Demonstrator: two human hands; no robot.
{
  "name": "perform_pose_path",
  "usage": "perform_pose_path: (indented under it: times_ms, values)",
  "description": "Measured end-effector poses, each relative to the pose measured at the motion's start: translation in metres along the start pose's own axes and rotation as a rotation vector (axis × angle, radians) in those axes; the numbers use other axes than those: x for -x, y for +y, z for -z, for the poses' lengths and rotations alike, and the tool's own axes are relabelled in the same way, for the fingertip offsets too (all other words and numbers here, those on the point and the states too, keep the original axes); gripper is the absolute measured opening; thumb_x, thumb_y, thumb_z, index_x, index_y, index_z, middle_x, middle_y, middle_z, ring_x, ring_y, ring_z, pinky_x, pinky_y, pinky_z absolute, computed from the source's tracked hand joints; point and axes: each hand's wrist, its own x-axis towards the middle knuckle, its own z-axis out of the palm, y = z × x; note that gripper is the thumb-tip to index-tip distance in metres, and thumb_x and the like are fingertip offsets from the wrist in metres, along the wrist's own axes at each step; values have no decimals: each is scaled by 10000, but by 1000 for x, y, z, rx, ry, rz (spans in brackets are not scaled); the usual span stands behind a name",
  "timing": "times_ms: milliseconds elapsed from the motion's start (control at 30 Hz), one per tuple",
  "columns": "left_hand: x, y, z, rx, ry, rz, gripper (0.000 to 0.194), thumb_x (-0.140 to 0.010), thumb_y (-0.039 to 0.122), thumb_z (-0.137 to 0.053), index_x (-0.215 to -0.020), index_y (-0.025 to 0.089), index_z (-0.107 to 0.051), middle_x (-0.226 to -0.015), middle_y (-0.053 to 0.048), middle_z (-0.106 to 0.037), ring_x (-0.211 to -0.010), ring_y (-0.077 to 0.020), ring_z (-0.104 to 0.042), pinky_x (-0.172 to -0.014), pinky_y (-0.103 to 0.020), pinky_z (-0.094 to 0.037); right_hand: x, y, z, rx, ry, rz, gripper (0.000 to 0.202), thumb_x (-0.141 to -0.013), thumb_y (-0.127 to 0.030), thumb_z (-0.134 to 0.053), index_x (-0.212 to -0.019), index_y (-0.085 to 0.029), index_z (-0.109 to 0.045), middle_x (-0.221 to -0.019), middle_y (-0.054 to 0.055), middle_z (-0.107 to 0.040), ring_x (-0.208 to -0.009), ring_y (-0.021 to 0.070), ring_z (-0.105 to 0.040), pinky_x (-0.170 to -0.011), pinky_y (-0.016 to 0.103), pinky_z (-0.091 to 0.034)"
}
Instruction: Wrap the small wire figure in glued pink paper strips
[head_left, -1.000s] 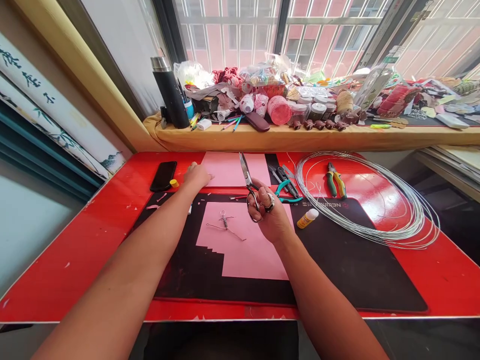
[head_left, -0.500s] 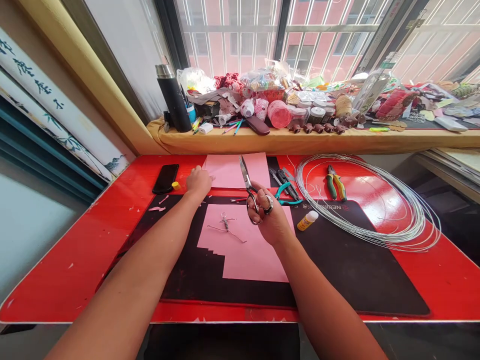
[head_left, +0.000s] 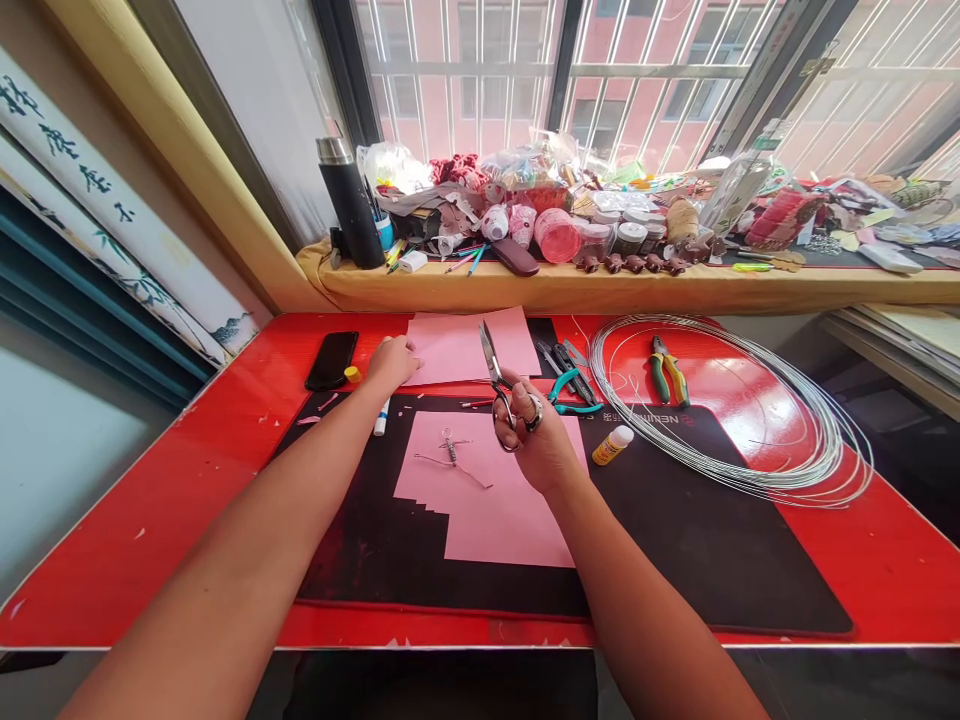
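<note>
My left hand (head_left: pixel 393 362) is at the left edge of the farther pink sheet (head_left: pixel 472 345), its fingertips on the paper. My right hand (head_left: pixel 529 425) is closed around the handles of the scissors (head_left: pixel 490 360), whose blades point up and away over that sheet. Nearer to me, a second pink sheet (head_left: pixel 510 520) with a stepped cut edge lies on the black mat (head_left: pixel 675 540). On it rests a small twisted wire figure (head_left: pixel 451 450). A white tube (head_left: pixel 382 418) lies beside my left forearm.
Right of my right hand are teal pliers (head_left: pixel 562 390), cutters, a glue bottle (head_left: pixel 613 445), a wire coil (head_left: pixel 817 440) and green-yellow pliers (head_left: pixel 669 372). A phone (head_left: pixel 331 360) and yellow cap (head_left: pixel 352 374) lie left. A black flask (head_left: pixel 351 205) stands on the cluttered sill.
My left hand has shifted slightly left and nearer, and the farther pink sheet has turned a little and come closer. The white tube now shows beside my left forearm.
</note>
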Motion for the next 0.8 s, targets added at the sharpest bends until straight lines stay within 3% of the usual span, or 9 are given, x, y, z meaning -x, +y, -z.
perform_pose_path:
  times_ms: [200,367,467,600,667,800]
  values:
    - [3,-2,4,65,-12,18,507,-880,298,-739,-1370,218,-636,-1352,-130,-688,-1174,-232,-703,-994,-296,-526,-1,1,0,15,24,-12,555,-859,-514,-822,-1278,-203,-633,-762,-20,-567,-507,86,-385,-492,256,-270]
    - [18,3,15,60,18,-7,560,-862,327,-743,-1402,235,-629,-1410,-163,-636,-1305,-325,-624,-1099,-417,-484,-4,3,1,14,23,-19,539,-861,-516,-818,-1274,-217,-642,-762,-17,-570,-502,92,-379,-472,260,-255]
    - [42,9,27,66,51,-103,511,-906,354,-701,-1397,226,-645,-1479,-153,-584,-1425,-343,-511,-1192,-432,-405,-4,3,2,15,25,-21,555,-862,-522,-818,-1289,-214,-642,-760,-19,-575,-503,90,-379,-475,257,-259]
    - [88,9,42,145,-23,-336,368,-954,337,-645,-1307,260,-710,-1276,-61,-728,-1202,-261,-645,-1078,-351,-489,-3,5,2,14,23,-24,570,-852,-526,-828,-1289,-212,-639,-747,-28,-570,-500,83,-385,-483,250,-260]
    - [108,6,44,171,-98,-427,297,-968,324,-623,-1227,244,-744,-1198,-60,-763,-1122,-254,-680,-1003,-350,-523,-2,6,1,20,14,-27,578,-852,-538,-827,-1290,-213,-635,-752,-27,-574,-497,82,-389,-481,250,-251]
    - [129,2,37,43,-209,-477,283,-939,295,-658,-1199,243,-755,-1266,-86,-750,-1227,-296,-656,-1077,-398,-491,-2,9,0,42,4,-23,593,-847,-560,-829,-1289,-214,-637,-761,-19,-584,-497,90,-388,-477,263,-243]
